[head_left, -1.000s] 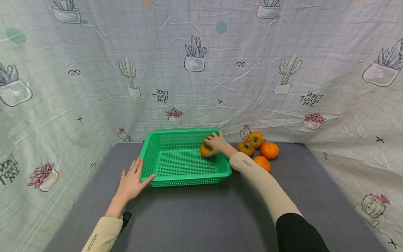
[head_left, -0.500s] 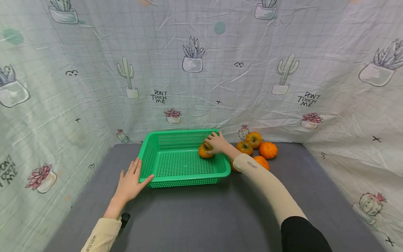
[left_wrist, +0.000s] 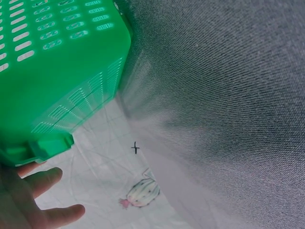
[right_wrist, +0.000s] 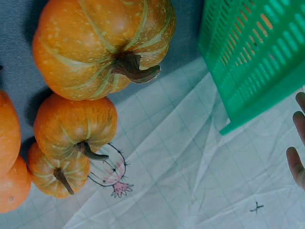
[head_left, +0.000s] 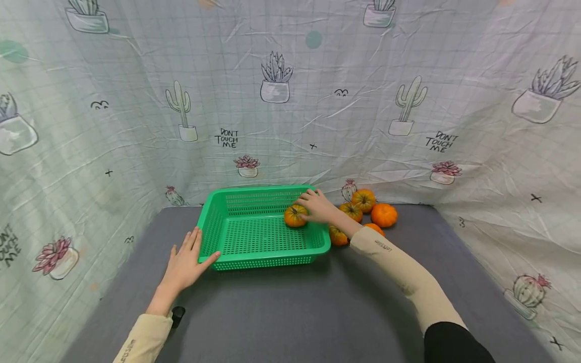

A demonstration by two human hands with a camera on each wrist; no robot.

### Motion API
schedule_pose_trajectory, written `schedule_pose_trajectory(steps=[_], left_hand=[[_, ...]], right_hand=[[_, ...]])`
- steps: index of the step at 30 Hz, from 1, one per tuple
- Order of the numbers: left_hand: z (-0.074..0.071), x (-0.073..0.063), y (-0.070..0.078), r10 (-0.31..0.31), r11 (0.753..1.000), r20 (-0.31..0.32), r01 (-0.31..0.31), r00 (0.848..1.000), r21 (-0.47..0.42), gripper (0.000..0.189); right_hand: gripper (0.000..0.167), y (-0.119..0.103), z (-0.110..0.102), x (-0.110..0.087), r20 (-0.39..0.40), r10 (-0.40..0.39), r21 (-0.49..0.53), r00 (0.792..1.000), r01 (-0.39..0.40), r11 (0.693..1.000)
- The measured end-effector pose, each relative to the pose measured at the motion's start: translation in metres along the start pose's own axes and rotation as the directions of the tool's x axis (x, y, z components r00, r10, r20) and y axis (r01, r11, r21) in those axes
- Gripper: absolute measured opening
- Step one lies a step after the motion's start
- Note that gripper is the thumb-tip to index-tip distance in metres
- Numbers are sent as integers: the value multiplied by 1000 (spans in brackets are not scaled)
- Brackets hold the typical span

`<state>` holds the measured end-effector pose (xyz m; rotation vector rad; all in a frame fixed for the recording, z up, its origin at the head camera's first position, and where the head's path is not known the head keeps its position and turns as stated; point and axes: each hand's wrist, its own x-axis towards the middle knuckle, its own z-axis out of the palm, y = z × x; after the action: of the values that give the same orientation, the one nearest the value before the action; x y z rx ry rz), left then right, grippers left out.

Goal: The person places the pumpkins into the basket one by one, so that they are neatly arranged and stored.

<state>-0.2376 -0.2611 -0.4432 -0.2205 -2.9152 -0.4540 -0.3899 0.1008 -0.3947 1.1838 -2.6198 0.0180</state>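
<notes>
A green plastic basket with a perforated floor and sides sits on the dark grey table. Inside, near its right end, rests a small orange pumpkin. My right hand reaches over the right rim beside that pumpkin, its fingers loosely extended and not wrapped round it. At the right wrist view's edge, its fingertips appear beyond the rim. My left hand lies at the basket's near left corner, fingers spread along the outside and thumb over the front rim. The left wrist view shows those fingers close beneath the rim.
To the right of the basket, several pumpkins lie grouped, among them a yellow-orange pumpkin against its side and a bright orange pumpkin farther right. A cactus-print cloth hangs behind and along both sides of the table.
My right hand has let go of the pumpkin and drawn slightly right, leaving it on the basket floor. My left hand stays at the basket corner. The view has shifted slightly.
</notes>
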Motion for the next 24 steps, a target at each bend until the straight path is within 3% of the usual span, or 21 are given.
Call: schedule_pose_trajectory(steps=[7,24], left_hand=[[-2,0,0,10,1000,-13,-10,1000,3,92],[3,3,-2,4,1000,-33,-5,999,-20,90]], right_hand=[[33,-7,-14,-23,-110,-62,3,992,63,998],[29,0,-7,-83,-264,-20,103,964,49,993]])
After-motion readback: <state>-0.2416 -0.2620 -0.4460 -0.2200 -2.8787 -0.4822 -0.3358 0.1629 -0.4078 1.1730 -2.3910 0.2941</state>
